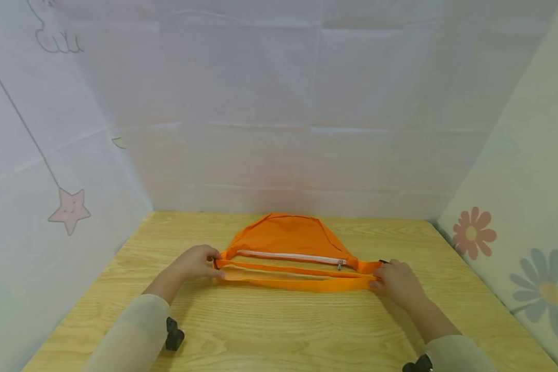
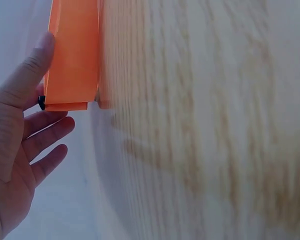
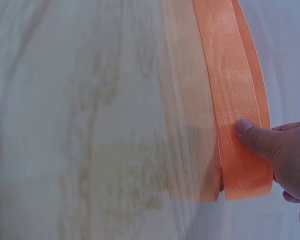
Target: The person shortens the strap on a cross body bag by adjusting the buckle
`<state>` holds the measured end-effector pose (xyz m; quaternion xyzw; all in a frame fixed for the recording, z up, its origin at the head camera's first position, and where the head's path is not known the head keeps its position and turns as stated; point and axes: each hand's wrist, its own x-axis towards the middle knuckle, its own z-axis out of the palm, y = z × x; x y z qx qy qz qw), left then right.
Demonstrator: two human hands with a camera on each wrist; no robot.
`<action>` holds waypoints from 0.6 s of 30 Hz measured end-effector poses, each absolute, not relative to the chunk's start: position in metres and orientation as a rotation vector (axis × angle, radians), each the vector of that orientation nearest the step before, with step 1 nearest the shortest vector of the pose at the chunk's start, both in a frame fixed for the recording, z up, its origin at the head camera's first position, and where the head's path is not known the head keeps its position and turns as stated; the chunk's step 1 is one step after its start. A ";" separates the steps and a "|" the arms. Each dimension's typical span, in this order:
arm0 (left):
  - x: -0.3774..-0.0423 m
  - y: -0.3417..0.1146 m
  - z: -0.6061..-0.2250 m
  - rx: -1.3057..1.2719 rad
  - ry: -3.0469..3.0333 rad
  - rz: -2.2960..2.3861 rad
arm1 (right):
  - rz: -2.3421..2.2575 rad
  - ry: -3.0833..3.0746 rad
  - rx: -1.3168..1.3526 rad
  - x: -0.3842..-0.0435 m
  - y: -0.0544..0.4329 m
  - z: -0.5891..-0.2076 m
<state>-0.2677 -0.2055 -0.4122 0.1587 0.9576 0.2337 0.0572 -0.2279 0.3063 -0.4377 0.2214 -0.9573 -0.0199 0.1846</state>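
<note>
An orange waist bag (image 1: 288, 235) lies on the table with its white zipper (image 1: 293, 256) along the near side. Its orange strap (image 1: 302, 284) stretches in a loop in front of the bag, between both hands. At the loop's left end, by a small black buckle part (image 2: 41, 102), my left hand (image 1: 196, 262) pinches the strap between thumb and fingers. My right hand (image 1: 400, 281) grips the strap's right end, its thumb pressed flat on the webbing (image 3: 235, 100) in the right wrist view. Part of a black piece (image 1: 383, 261) shows beside the right fingers.
The wooden table (image 1: 269, 330) carries the bag near its back edge. A white cloth wall (image 1: 288, 103) rises behind it, with printed cloth panels on the left (image 1: 23, 155) and right (image 1: 530, 217). Dark camera mounts sit at both wrists.
</note>
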 end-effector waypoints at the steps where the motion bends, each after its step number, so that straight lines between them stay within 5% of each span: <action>1: -0.268 -0.205 -0.412 0.476 2.904 0.701 | -0.053 -2.705 0.624 -0.227 0.307 -0.438; 18: -0.269 -0.221 -0.422 0.618 3.128 0.454 | 0.013 -2.741 0.582 -0.224 0.315 -0.439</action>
